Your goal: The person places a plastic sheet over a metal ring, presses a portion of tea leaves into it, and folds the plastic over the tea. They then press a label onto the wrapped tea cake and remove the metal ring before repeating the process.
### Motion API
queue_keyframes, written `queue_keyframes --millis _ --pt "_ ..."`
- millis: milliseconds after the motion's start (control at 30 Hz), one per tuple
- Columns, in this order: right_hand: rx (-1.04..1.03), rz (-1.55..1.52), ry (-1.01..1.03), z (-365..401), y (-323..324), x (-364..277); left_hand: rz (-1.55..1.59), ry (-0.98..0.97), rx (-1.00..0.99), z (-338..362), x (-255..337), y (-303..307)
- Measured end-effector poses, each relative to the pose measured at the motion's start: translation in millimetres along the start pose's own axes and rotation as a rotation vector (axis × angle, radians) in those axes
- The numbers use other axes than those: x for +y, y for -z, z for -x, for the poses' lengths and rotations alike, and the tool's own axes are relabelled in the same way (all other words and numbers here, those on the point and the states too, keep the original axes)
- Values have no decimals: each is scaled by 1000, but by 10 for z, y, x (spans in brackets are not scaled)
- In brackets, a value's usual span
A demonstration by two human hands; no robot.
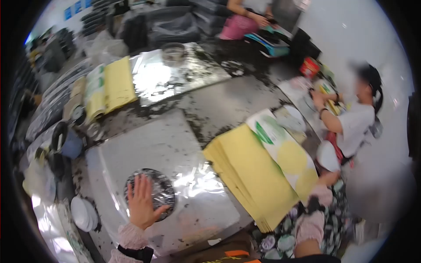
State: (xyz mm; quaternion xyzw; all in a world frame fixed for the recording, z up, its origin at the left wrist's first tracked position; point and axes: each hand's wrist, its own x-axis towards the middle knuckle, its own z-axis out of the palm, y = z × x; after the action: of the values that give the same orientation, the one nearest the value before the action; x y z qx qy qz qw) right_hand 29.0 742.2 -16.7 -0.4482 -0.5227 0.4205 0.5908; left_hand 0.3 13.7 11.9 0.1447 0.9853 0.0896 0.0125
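My left hand (pixel 142 204) lies flat with fingers spread on a dark round disc (pixel 163 189) with a shiny, wrinkled surface. The disc rests on a stack of clear plastic sheets (pixel 144 151) on the metal table. Far to the right, my right hand (pixel 328 178) is stretched out past the yellow sheets. A white round piece (pixel 328 157) is right at its fingers, but blur hides whether it is gripped. Under my right forearm are many small round green-and-white pieces (pixel 286 242).
Yellow paper sheets (pixel 250 171) and a printed sheet (pixel 285 153) lie right of the film. Dark flakes litter the metal table (pixel 219 101). White discs (pixel 83 213) stand at left. A co-worker (pixel 355 109) works at right, another person (pixel 250 17) at the back.
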Motion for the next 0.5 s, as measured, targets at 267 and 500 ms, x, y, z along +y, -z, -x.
queue_keyframes --millis 267,500 --pt "-1889 -111 953 4554 -119 -717 -167 -10 57 27 -65 -156" --pt "-2043 78 1350 5140 12 -1635 285 -128 35 195 -273 -481"
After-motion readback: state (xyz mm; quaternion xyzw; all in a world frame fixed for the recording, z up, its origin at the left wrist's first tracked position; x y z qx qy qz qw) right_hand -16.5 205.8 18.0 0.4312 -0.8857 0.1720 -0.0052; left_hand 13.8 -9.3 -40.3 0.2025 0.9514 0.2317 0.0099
